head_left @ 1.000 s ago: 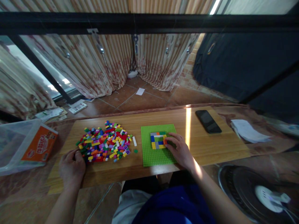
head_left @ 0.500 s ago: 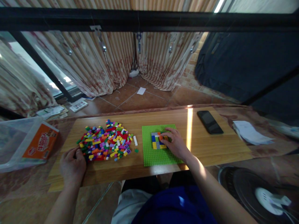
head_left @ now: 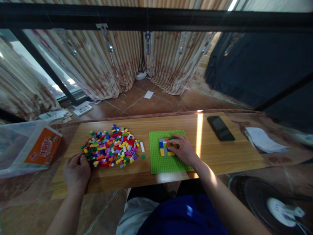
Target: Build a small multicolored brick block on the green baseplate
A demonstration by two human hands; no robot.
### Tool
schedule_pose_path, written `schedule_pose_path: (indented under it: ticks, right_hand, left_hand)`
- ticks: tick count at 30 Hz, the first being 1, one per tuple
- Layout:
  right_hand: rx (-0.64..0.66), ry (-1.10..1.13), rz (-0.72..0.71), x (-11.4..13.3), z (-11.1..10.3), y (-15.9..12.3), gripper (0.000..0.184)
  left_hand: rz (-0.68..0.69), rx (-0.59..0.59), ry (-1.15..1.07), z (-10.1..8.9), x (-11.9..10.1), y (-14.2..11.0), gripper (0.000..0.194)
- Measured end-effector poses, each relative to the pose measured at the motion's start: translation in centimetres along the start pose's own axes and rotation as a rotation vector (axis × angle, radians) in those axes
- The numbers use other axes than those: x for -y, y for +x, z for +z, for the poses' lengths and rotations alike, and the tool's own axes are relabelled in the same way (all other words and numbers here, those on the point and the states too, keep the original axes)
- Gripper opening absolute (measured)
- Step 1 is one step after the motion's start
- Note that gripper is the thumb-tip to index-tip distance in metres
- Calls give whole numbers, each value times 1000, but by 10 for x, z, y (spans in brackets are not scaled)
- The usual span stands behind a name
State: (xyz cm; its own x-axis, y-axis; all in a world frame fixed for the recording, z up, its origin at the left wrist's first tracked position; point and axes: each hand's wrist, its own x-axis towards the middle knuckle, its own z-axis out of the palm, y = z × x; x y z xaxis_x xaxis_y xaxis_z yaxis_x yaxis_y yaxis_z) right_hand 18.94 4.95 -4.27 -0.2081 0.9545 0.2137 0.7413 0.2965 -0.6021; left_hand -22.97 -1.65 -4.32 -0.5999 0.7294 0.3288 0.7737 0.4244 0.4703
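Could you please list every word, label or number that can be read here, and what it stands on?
Orange label on the clear bin: large pale characters, too blurred to quote.
White printed item on the floor: marks too small to read.
Nothing else is legible.

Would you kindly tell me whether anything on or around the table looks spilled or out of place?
Nothing looks clearly spilled or damaged. Slightly stray are a white sheet, alone on the floor beyond the table, and a green piece, apart from the brick pile.

Brick build (head_left: 162, 147) partly hidden (by right hand (head_left: 183, 149)), bin (head_left: 19, 137) cut off
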Motion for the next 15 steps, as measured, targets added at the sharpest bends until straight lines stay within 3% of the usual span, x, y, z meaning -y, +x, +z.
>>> schedule_pose_path:
  ticks: [4,10,15]
  right_hand:
    - [-20,45,18,0,-1,-2,22]
    - [-173,115,116,-3,-1,-3,19]
    - [-165,71,145,1,3,-2,13]
  left_hand:
    - [14,-5,-23,0,1,-1,32]
    - [-16,16,-24,-1,-1,-1,33]
    - [-28,10,-31,-1,-3,-1,32]
